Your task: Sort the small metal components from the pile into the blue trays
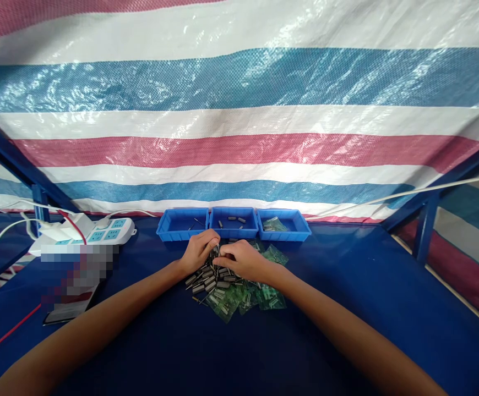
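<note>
Blue tabletop (347, 264) under dull grey, stubby pieces (210, 286).

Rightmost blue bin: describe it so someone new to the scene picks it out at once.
At the far side of the blue table, before the striped sheet, three blue bins stand in a row. The rightmost bin sits beyond and to the right of the right hand. It alone of the three holds a green packet.

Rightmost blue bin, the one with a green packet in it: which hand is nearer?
Right. The right hand is to the front-left of the rightmost bin; the left hand is farther left, near the front of the leftmost bin.
</note>
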The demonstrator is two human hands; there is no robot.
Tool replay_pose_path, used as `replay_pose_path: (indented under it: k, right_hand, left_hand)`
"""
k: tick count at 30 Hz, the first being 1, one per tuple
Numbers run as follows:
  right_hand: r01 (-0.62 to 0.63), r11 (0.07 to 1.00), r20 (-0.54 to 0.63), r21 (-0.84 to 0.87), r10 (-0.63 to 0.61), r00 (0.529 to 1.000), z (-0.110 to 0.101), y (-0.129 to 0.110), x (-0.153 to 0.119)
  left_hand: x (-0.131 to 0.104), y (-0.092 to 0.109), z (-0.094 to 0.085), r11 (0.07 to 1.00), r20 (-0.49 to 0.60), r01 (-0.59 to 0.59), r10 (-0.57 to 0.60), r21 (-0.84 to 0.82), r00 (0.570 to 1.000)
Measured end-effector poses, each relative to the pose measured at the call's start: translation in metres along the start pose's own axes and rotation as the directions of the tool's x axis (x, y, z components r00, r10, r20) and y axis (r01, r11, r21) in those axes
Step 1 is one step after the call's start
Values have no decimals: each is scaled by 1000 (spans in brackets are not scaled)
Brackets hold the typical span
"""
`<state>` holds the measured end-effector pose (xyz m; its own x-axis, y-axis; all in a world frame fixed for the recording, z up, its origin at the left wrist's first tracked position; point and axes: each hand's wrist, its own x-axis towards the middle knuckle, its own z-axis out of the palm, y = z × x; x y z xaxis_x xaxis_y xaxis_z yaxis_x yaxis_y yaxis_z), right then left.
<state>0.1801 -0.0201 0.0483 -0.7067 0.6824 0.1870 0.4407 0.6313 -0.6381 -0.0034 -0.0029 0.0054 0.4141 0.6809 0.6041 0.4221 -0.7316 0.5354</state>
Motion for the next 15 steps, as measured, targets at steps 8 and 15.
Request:
replay_pose_path:
  k: [8,15]
  right_hand:
    - [-41,998,-65,39,44,997,0,0,0]
    - [-93,996,-139,-11,90,986,-2,2,2]
  left_hand:
    - [-1,-1,0,999,46,41,-39,-33,998]
    - [-5,-3,0,983,49,152,-147,-104,988]
